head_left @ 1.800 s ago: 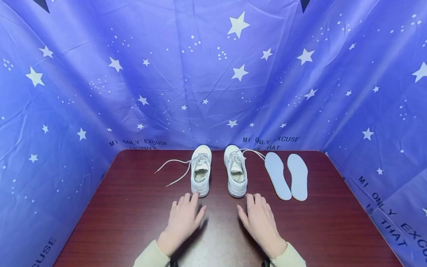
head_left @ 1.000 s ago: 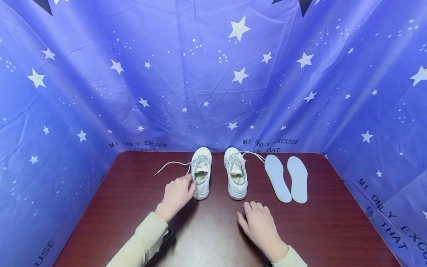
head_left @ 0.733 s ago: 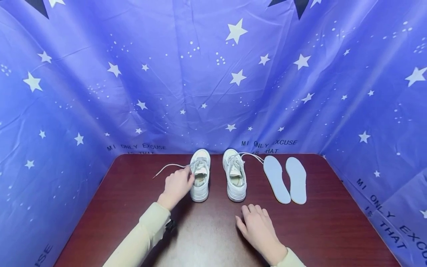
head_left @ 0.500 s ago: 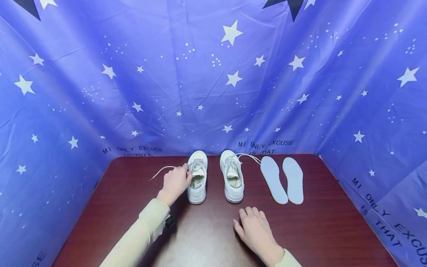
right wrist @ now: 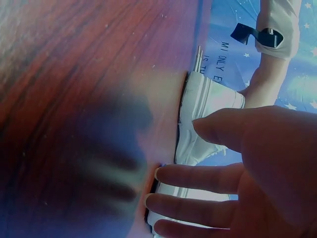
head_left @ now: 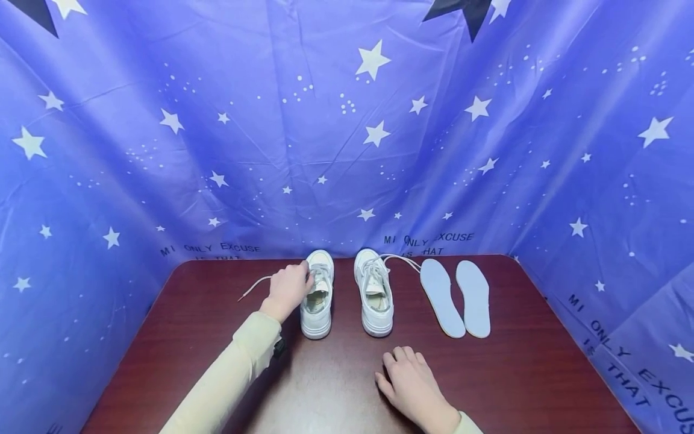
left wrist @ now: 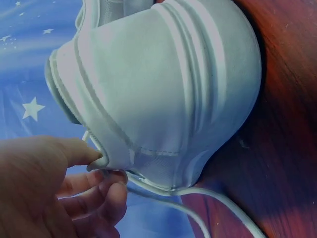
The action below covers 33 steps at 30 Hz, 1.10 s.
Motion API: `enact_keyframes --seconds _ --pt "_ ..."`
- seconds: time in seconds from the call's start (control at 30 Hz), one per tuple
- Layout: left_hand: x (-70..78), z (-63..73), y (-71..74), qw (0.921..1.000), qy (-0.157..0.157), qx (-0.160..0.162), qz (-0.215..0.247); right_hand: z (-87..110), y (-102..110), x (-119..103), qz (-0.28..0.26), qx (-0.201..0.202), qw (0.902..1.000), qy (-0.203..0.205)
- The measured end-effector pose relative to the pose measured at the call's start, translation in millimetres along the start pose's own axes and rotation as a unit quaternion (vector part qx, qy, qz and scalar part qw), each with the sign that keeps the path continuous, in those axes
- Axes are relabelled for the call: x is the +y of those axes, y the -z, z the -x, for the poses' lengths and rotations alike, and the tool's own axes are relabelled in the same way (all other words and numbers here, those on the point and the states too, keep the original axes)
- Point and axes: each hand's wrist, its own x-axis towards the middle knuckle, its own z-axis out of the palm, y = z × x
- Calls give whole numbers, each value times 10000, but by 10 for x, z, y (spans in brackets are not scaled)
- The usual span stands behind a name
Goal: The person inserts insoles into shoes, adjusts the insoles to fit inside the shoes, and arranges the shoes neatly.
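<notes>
Two white lace-up sneakers stand upright near the table's far edge, toes pointing away. My left hand (head_left: 288, 290) is at the outer side of the left sneaker (head_left: 316, 323), pinching the edge of its upper beside the laces between thumb and fingers. In the left wrist view, the sneaker's heel (left wrist: 138, 89) faces the camera, and loose lace strands (left wrist: 223, 198) run out below the fingertips. The right sneaker (head_left: 376, 320) stands a short gap away. My right hand (head_left: 414, 386) hovers low over the table behind it, fingers loosely spread and holding nothing.
Two pale insoles, a left one (head_left: 443, 299) and a right one (head_left: 473, 299), lie flat to the right of the sneakers. The right sneaker's laces (head_left: 403, 258) reach toward them. A blue star-print curtain (head_left: 325, 120) encloses the dark red table (head_left: 520, 374) on three sides.
My left hand has gone forward from behind the left sneaker's heel to its outer side and taken hold of the upper's edge. My right hand has stayed about where it was.
</notes>
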Motion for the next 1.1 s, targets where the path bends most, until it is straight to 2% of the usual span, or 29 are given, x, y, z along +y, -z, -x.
enact_keyframes --seconds 0.3,0.5,0.7,0.9,1.1 --pt "-20 -75 -17 9990 141 -208 366 25 -1 26 66 89 9999 35" --pt "-51 -114 -2 9966 173 -356 723 22 11 42 -26 -64 10000 -53" --pt "-80 -135 29 9944 187 -353 983 31 9 53 36 -96 9999 -114" --pt "-87 -119 38 9922 269 -327 1171 38 34 60 75 -10 9996 -277" --pt "-49 -38 75 9888 340 -230 1437 62 15 64 82 -3 9995 -314"
